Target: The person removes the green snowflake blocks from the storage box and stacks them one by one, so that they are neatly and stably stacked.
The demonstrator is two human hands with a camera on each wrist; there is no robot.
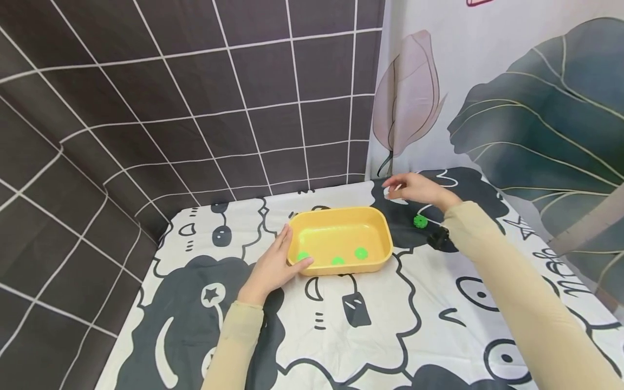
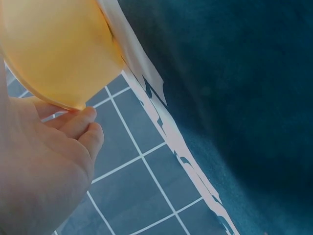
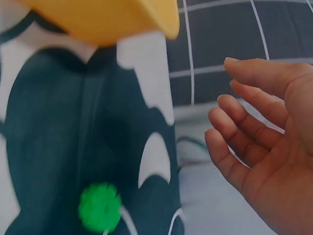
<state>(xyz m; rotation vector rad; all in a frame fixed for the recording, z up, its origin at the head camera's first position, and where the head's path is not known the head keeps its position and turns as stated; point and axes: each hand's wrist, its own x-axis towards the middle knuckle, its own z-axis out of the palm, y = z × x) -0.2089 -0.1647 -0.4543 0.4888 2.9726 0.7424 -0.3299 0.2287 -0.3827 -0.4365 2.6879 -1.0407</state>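
Two hands work over the table: the left hand cups the tray by its left rim, mid-table. Light, stiff plastic, I'd say — the rim suits. Right hand hovers open-fingered near the far edge, empty. Just beside it lies a small green piece, probably light; pinch its sides.

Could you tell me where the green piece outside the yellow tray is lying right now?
In the head view the green piece lies on the tablecloth right of the yellow tray, just under the right hand.
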